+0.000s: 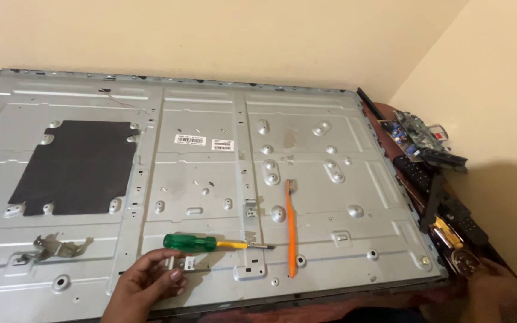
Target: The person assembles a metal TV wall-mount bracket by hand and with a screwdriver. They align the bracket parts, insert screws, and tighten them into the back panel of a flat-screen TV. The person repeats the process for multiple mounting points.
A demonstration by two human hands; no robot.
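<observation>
A large grey metal back panel (pixel 330 119) of a flat screen lies flat and fills most of the view. My left hand (pixel 145 284) rests on its near edge, fingers curled just below a screwdriver with a green handle (pixel 189 241) and a yellow collar. The fingertips pinch a small metal piece on the panel. An orange toothbrush (pixel 291 230) lies lengthwise to the right of the screwdriver. My right hand (pixel 495 290) is at the lower right, off the panel, touching a small round metal part (pixel 465 262) beside a yellow-and-black piece (pixel 447 232).
A black sheet (pixel 76 164) covers part of the panel's left side. A bent metal bracket (pixel 52 246) lies near the left front. A circuit board (pixel 414 128) and black parts (pixel 444 158) sit along the right edge by the wall.
</observation>
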